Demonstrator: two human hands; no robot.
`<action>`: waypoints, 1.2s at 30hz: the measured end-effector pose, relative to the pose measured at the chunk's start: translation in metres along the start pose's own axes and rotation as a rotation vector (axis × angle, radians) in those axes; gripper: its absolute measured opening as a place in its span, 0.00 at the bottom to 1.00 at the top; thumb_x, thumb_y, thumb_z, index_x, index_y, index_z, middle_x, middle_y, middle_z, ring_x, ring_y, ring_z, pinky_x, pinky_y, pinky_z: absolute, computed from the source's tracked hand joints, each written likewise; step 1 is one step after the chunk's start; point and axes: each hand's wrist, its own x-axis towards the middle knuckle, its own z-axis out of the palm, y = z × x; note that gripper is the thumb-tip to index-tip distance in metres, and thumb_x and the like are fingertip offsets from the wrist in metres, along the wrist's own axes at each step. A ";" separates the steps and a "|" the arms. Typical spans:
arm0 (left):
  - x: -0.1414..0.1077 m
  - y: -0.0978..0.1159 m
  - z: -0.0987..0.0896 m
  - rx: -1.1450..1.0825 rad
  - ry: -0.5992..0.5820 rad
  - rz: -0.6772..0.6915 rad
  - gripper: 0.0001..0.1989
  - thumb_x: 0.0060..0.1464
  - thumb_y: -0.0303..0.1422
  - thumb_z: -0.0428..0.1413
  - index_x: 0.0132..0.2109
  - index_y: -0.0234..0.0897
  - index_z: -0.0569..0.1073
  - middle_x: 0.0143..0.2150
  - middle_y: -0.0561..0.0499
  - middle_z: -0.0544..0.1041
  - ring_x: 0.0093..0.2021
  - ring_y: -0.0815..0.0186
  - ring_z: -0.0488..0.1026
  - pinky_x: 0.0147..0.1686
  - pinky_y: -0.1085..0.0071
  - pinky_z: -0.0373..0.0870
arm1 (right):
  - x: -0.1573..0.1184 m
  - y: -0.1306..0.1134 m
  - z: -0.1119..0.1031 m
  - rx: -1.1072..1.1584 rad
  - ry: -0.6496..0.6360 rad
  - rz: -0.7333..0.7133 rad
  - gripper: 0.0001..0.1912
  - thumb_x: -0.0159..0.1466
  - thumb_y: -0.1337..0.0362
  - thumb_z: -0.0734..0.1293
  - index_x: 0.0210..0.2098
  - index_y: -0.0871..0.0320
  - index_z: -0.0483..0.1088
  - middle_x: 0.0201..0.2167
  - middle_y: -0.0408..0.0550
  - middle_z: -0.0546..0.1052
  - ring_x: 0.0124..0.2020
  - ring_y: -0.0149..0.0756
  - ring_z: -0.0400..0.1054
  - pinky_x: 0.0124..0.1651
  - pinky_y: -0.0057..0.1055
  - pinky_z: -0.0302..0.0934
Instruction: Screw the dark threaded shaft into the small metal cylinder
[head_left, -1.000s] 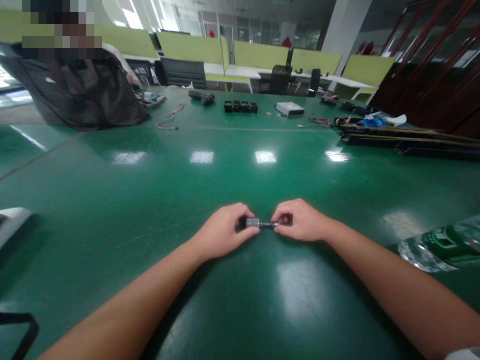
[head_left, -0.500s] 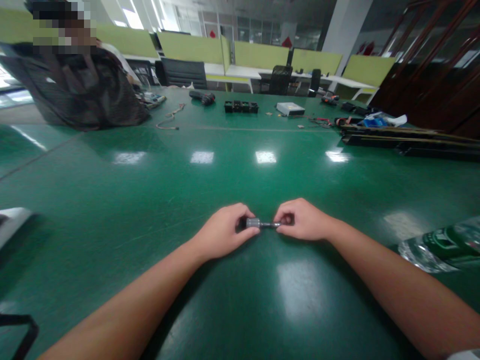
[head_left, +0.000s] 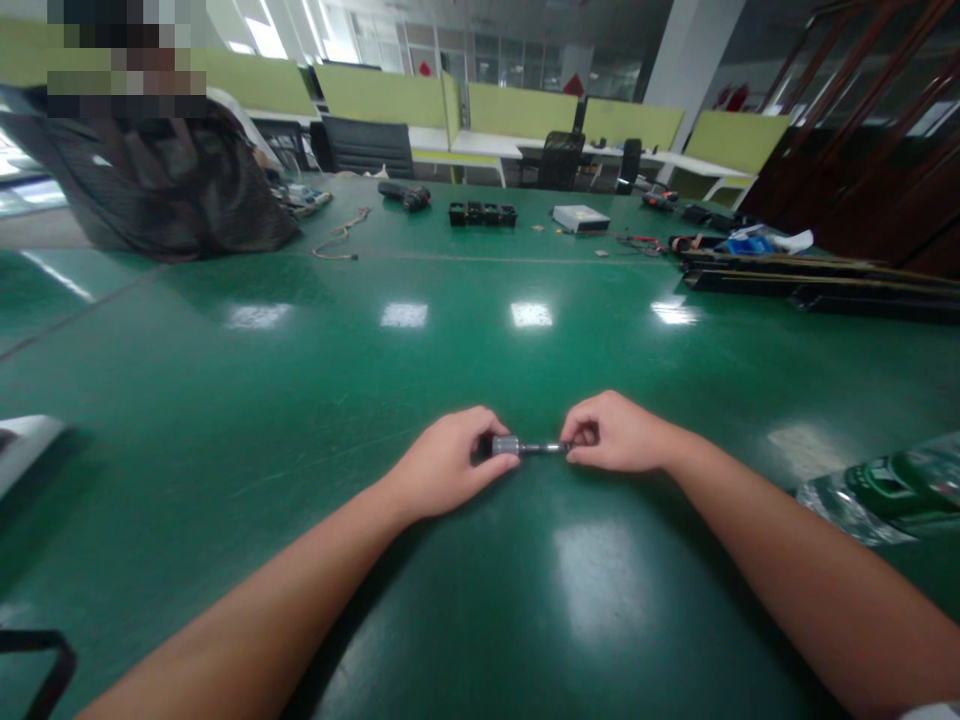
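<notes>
A slim metal tool point(head_left: 534, 448) with a thick ribbed grey collar at its left end lies level just over the green table point(head_left: 450, 370). My left hand point(head_left: 457, 460) grips the thick collar between thumb and fingers. At the thin right end, my right hand point(head_left: 619, 432) pinches the tip, its thumb and index finger pressed together. The bright shaft shows between the two hands. Whether a separate small piece sits in my right fingertips is too small to tell.
A bottle with a green label point(head_left: 892, 490) lies at the right. A dark bag point(head_left: 187, 190) stands back left, near a person. Black fans point(head_left: 482, 213), a grey box point(head_left: 580, 218) and black rails point(head_left: 825, 285) lie along the far side.
My right hand has shifted slightly right and away from me, so more of the shaft shows. My left hand holds its place. The person at the back left has moved a little.
</notes>
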 end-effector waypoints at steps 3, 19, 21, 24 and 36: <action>0.000 0.000 0.000 0.000 0.001 -0.004 0.12 0.59 0.42 0.58 0.42 0.39 0.76 0.36 0.51 0.76 0.34 0.63 0.71 0.32 0.69 0.64 | -0.001 0.002 -0.002 -0.002 -0.011 0.026 0.05 0.54 0.67 0.72 0.32 0.60 0.78 0.23 0.42 0.76 0.24 0.29 0.68 0.28 0.25 0.59; 0.000 0.000 0.000 -0.006 -0.010 0.003 0.12 0.59 0.42 0.57 0.42 0.38 0.75 0.35 0.51 0.76 0.34 0.64 0.71 0.32 0.70 0.64 | 0.001 -0.003 0.004 -0.008 0.025 -0.031 0.06 0.56 0.67 0.71 0.34 0.60 0.79 0.25 0.43 0.77 0.26 0.30 0.69 0.30 0.26 0.61; 0.000 -0.001 0.000 -0.005 -0.008 0.002 0.12 0.59 0.42 0.57 0.42 0.38 0.75 0.35 0.51 0.76 0.33 0.64 0.71 0.32 0.70 0.63 | 0.002 -0.007 0.008 -0.003 0.064 -0.075 0.07 0.56 0.68 0.71 0.35 0.59 0.79 0.27 0.44 0.78 0.27 0.30 0.70 0.32 0.26 0.62; 0.000 -0.002 0.001 -0.005 -0.006 0.000 0.11 0.59 0.42 0.58 0.42 0.38 0.75 0.34 0.52 0.75 0.33 0.64 0.71 0.32 0.70 0.63 | 0.002 -0.014 0.013 0.027 0.121 -0.204 0.13 0.56 0.70 0.71 0.41 0.58 0.78 0.34 0.47 0.80 0.34 0.33 0.73 0.39 0.29 0.65; 0.001 -0.003 0.002 -0.003 -0.003 0.001 0.11 0.59 0.41 0.58 0.42 0.38 0.75 0.34 0.53 0.75 0.33 0.65 0.71 0.32 0.70 0.62 | 0.006 -0.013 0.026 0.008 0.199 -0.254 0.15 0.57 0.69 0.71 0.45 0.60 0.76 0.38 0.49 0.79 0.36 0.35 0.72 0.43 0.31 0.66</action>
